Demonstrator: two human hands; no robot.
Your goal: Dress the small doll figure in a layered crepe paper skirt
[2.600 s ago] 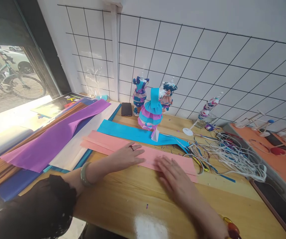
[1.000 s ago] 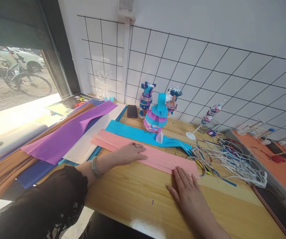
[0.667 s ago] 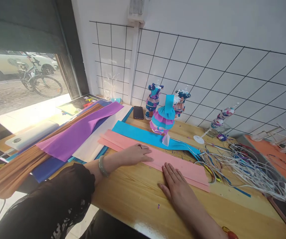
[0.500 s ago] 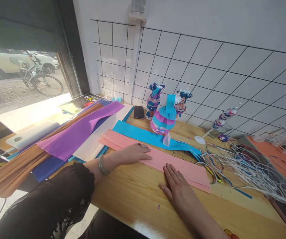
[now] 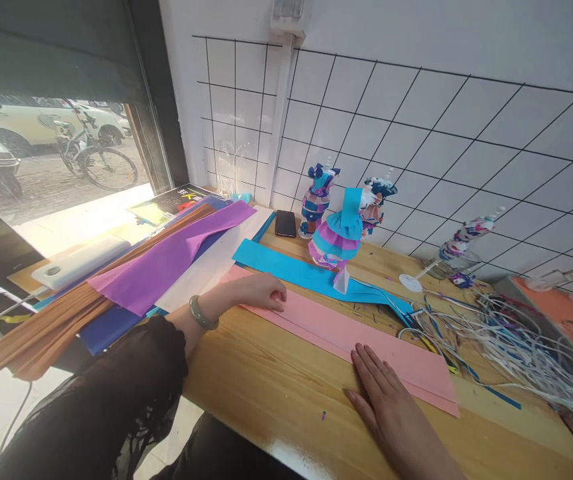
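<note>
A long pink crepe paper strip lies across the wooden table, with a narrow fold along its near edge. Over its left part, my left hand is closed with the fingers curled inward, and nothing shows in it. Farther right, my right hand is open, its fingertips flat on the strip's near folded edge and its thumb on the wood. Just behind lies a blue paper strip. A small mannequin in a blue, purple and pink paper dress stands beyond that.
Purple paper, brown paper and a white glue-gun-like device lie left. A phone rests near the wall. Tangled cords fill the right side. Another small mannequin leans there.
My left hand has curled its fingers, which were stretched out on the pink paper. The pink strip and my right hand appear farther right as the view shifts.
</note>
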